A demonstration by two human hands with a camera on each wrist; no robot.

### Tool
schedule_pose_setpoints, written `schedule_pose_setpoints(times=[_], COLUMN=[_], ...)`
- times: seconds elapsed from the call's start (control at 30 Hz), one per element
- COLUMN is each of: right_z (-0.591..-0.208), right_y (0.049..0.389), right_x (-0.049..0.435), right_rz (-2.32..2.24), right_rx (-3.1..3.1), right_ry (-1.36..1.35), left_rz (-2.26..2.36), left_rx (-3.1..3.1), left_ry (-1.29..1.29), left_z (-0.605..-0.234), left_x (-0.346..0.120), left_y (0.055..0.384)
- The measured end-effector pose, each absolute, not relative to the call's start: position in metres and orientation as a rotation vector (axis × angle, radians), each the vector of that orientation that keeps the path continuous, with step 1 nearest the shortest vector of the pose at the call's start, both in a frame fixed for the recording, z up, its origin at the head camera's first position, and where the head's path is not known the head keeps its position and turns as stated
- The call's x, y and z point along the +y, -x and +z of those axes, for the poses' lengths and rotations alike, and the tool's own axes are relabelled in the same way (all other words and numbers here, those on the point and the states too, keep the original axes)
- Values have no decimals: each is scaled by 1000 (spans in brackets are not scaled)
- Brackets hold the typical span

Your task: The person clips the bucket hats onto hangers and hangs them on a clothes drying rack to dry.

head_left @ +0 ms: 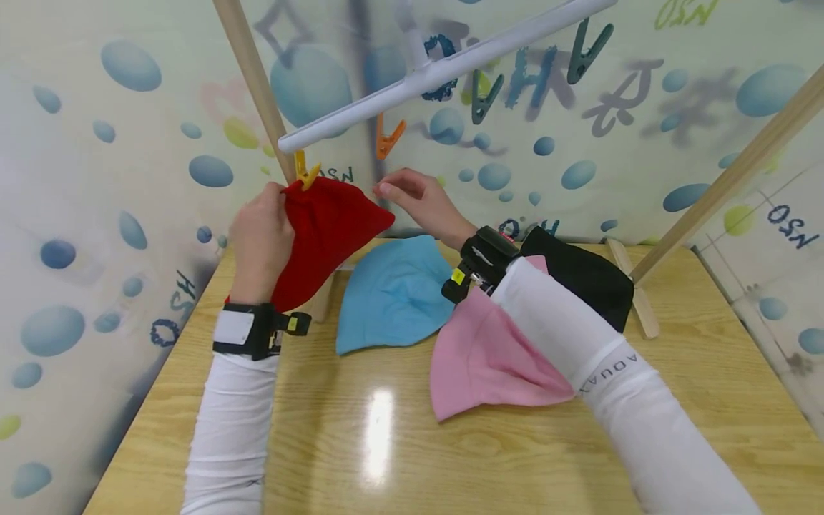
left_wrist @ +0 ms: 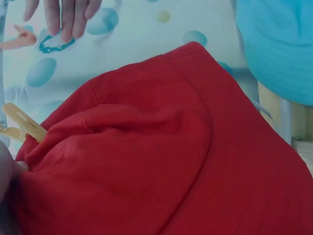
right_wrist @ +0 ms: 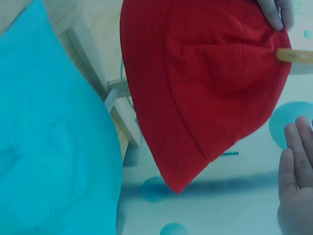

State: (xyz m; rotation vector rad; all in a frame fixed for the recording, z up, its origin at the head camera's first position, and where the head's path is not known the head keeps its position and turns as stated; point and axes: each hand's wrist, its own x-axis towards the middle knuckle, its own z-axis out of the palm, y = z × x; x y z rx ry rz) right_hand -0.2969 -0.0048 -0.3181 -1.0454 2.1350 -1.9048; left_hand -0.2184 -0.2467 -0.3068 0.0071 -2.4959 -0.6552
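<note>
A red bucket hat (head_left: pixel 328 229) hangs from a yellow clothespin (head_left: pixel 305 170) under the left end of the white bar. My left hand (head_left: pixel 260 236) pinches the hat's top edge between thumb and fingers, just beside that clothespin. To the right of the hat, my right hand (head_left: pixel 421 204) is held up with loosely bent fingers and nothing in them. In the right wrist view its fingers (right_wrist: pixel 298 152) are apart from the red cloth. Below it on the table lies a light blue bucket hat (head_left: pixel 395 293).
A pink bucket hat (head_left: pixel 492 357) and a black hat (head_left: pixel 579 275) lie at the right, partly behind my right arm. The white bar (head_left: pixel 444 71) carries an orange clothespin (head_left: pixel 388 137) and two dark green clothespins (head_left: pixel 486 96). Wooden posts (head_left: pixel 727 175) flank the table.
</note>
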Motion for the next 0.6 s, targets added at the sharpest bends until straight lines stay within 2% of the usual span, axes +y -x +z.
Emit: schedule_pose_setpoints(times=[0.6], right_z=[-335], right_y=[297], right_x=[30], right_rz=[-1864], right_rx=[2239], right_ry=[857], left_rz=[-619], left_rx=[-2469], left_ry=[-5], left_z=[-323], left_x=[-248], left_y=[213])
